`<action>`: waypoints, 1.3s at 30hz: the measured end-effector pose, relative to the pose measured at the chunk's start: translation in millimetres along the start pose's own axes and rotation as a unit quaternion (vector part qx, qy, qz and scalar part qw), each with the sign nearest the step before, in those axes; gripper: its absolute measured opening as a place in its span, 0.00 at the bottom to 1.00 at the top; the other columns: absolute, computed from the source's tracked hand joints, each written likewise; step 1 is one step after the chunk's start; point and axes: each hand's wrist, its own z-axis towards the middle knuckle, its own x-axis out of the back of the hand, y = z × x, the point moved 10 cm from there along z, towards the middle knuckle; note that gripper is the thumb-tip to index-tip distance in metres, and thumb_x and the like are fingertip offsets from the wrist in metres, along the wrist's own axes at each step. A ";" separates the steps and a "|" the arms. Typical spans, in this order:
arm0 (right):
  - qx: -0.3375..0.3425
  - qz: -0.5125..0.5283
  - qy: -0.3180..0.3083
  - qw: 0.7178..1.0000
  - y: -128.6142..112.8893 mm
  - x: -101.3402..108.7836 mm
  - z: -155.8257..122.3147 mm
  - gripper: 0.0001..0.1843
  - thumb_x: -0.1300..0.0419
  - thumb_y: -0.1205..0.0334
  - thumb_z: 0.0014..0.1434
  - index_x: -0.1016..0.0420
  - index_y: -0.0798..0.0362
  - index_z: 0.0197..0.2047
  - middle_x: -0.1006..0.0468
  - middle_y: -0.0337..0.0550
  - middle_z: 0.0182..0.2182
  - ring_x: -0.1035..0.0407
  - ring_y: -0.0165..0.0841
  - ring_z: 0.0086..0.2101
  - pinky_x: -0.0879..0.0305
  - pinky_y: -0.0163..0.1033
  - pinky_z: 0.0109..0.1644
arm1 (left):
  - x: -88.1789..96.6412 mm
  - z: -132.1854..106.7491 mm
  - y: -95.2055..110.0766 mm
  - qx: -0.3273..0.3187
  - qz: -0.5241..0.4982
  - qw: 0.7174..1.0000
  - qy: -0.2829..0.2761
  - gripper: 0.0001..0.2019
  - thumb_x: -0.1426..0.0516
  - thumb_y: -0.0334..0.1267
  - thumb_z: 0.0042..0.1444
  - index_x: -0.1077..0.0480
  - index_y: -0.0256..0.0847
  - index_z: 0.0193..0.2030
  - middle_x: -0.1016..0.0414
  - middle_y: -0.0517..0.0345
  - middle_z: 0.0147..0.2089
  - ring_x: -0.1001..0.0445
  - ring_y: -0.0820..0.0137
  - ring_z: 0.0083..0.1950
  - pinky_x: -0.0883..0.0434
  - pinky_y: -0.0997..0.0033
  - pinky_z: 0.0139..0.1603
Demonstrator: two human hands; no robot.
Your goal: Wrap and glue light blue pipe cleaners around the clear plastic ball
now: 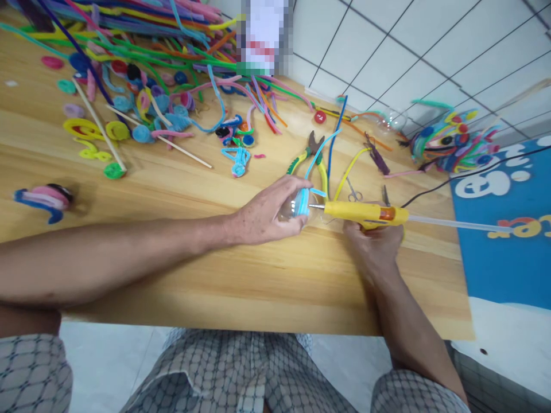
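Note:
My left hand (275, 212) is closed around a clear plastic ball (286, 210). A light blue pipe cleaner (303, 203) wraps round the ball, and one end of it sticks up past my fingers. In my right hand (379, 244) is a yellow glue gun (361, 212), gripped by its handle. Its metal nozzle points left and meets or nearly meets the blue band; I cannot tell which. A clear glue stick (456, 223) juts from the back of the gun. Just beyond my hands lie pliers (316, 152) with green and yellow handles.
Pipe cleaners (142, 34) in many colours heap at the back left, with buttons and wooden sticks (99, 123) before them. Small scissors (355, 194) lie behind the gun. A decorated ball (447, 140) sits back right. The gun's black cord (434, 188) runs right.

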 end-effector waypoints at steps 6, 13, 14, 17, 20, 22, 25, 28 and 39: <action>-0.004 -0.009 0.008 1.000 3.8 1.6 -1.3 0.12 0.31 0.67 0.50 0.24 0.47 0.38 0.22 0.42 0.32 0.26 0.41 0.33 0.22 0.50 0.35 | -0.9 0.0 -4.3 0.020 -0.005 1.000 -0.004 0.28 0.36 0.37 0.63 0.31 0.45 0.70 0.20 0.44 0.66 0.19 0.56 0.64 0.18 0.53 0.65; -0.007 -0.007 0.006 1.000 1.1 1.6 -2.0 0.12 0.31 0.67 0.50 0.24 0.47 0.39 0.22 0.40 0.33 0.25 0.40 0.33 0.21 0.48 0.37 | -0.6 0.0 -3.4 0.015 -0.011 1.000 -0.002 0.28 0.35 0.37 0.64 0.31 0.44 0.70 0.20 0.43 0.67 0.19 0.55 0.65 0.18 0.52 0.66; -0.006 -0.006 0.005 1.000 0.7 1.5 -2.0 0.12 0.31 0.66 0.51 0.24 0.46 0.39 0.21 0.41 0.33 0.25 0.40 0.34 0.20 0.49 0.38 | -0.8 0.0 -3.9 0.017 -0.010 1.000 -0.002 0.28 0.35 0.37 0.64 0.31 0.44 0.70 0.20 0.44 0.67 0.19 0.56 0.65 0.18 0.52 0.66; -0.003 -0.001 -0.001 1.000 0.2 0.6 -2.0 0.12 0.31 0.66 0.52 0.25 0.46 0.40 0.21 0.42 0.34 0.23 0.42 0.36 0.19 0.49 0.39 | -1.3 0.0 -4.3 0.019 -0.006 1.000 -0.002 0.27 0.36 0.38 0.65 0.31 0.44 0.70 0.21 0.44 0.67 0.19 0.56 0.65 0.18 0.53 0.66; -0.003 0.002 -0.012 1.000 1.2 -0.4 -1.5 0.11 0.31 0.64 0.54 0.25 0.46 0.40 0.21 0.43 0.34 0.22 0.44 0.37 0.19 0.50 0.38 | -1.3 0.0 -3.3 0.012 -0.008 1.000 -0.001 0.27 0.36 0.37 0.64 0.32 0.44 0.69 0.21 0.44 0.67 0.19 0.55 0.66 0.18 0.51 0.67; -0.003 -0.008 -0.011 1.000 2.4 0.7 -1.1 0.09 0.32 0.63 0.55 0.25 0.46 0.40 0.21 0.44 0.33 0.22 0.45 0.36 0.19 0.51 0.39 | -0.9 -0.1 -2.5 0.007 -0.012 1.000 0.004 0.27 0.36 0.37 0.64 0.31 0.44 0.69 0.21 0.43 0.66 0.19 0.55 0.66 0.18 0.51 0.66; 0.000 -0.029 -0.004 1.000 2.6 3.6 -0.9 0.09 0.31 0.63 0.54 0.25 0.47 0.39 0.21 0.45 0.33 0.23 0.44 0.35 0.18 0.53 0.38 | 0.0 -0.4 -1.3 -0.003 -0.017 1.000 0.013 0.27 0.35 0.37 0.64 0.31 0.43 0.69 0.21 0.43 0.65 0.18 0.55 0.65 0.17 0.52 0.65; 0.007 -0.038 -0.001 0.999 -0.5 4.0 -0.8 0.10 0.31 0.65 0.52 0.24 0.47 0.38 0.20 0.44 0.33 0.24 0.43 0.34 0.19 0.52 0.39 | -0.1 -0.5 -0.8 -0.007 -0.019 1.000 0.015 0.27 0.36 0.36 0.64 0.31 0.43 0.69 0.21 0.43 0.65 0.18 0.55 0.64 0.17 0.52 0.65; 0.034 -0.001 -0.010 0.999 -14.2 -9.0 3.6 0.10 0.34 0.63 0.47 0.30 0.45 0.32 0.28 0.34 0.25 0.33 0.34 0.25 0.30 0.43 0.30 | -0.1 -0.3 -0.2 -0.008 -0.012 1.000 0.009 0.27 0.35 0.38 0.65 0.31 0.43 0.70 0.21 0.42 0.66 0.19 0.55 0.65 0.17 0.53 0.65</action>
